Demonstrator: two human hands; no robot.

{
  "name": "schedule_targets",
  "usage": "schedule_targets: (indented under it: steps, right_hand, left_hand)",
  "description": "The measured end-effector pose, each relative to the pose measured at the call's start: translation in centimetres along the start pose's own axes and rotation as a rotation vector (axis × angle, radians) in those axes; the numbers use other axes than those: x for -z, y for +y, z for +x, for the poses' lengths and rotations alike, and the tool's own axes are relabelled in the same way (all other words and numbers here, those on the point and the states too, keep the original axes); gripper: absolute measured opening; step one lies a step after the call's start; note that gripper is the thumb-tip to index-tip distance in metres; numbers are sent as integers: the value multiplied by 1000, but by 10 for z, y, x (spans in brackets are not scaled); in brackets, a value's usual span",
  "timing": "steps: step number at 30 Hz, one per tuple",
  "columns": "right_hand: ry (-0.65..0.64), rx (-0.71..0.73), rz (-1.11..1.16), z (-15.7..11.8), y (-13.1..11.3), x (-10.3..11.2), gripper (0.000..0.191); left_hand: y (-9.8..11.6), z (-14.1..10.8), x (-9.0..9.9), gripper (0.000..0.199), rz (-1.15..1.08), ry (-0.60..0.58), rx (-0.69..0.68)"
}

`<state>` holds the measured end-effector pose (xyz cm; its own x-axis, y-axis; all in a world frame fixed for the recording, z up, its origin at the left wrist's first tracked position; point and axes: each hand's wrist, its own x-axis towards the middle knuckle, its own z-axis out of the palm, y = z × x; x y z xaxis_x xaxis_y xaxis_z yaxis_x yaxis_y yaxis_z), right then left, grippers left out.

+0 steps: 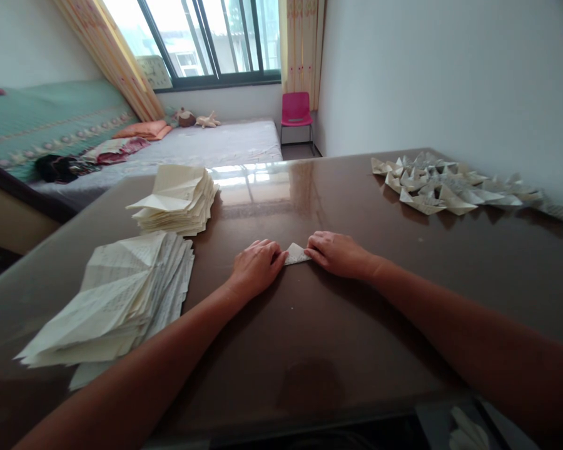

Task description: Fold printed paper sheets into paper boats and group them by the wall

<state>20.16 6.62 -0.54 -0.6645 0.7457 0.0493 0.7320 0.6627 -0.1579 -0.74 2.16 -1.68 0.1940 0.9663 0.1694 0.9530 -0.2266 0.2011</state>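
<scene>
A small folded piece of paper (296, 254) with print on it lies at the middle of the brown table, its top coming to a point. My left hand (259, 265) pinches its left end between thumb and fingers. At the right end, my right hand (335, 253) grips it the same way, fingers curled. Both hands rest low over the tabletop and cover the paper's two ends. Left of my left hand stand two stacks of creased paper sheets, a cream stack (178, 203) behind and a greyer written stack (122, 294) in front.
Several folded paper boats (431, 181) sit grouped at the table's far right, by the white wall. The glossy brown table (300, 350) reflects the window. Beyond it are a bed (225, 140) and a pink chair (296, 111). A dark chair back (19, 206) stands at the left.
</scene>
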Motion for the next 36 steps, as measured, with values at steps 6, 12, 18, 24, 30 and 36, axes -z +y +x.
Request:
schedule_targets:
  steps: [6,12,18,24,30,36]
  right_hand:
    - [53,-7,-52,3,2,-5,34]
    - [4,96,185,6,21,-4,34]
    - [44,55,26,5,13,-4,33]
    - [16,-13,-159,7,-1,-4,36]
    - [-20,-46,-218,7,-5,0,39]
    - [-39,-42,-192,6,-2,3,40]
  left_hand:
    - [2,0,0,31,40,-3,-11]
    - [3,-1,0,32,78,-6,-12]
    - [5,-2,-1,30,109,4,-37]
    - [7,-3,0,29,161,-16,-30]
    - [9,-3,1,29,204,-22,-28]
    - [9,-3,0,31,216,-23,-33]
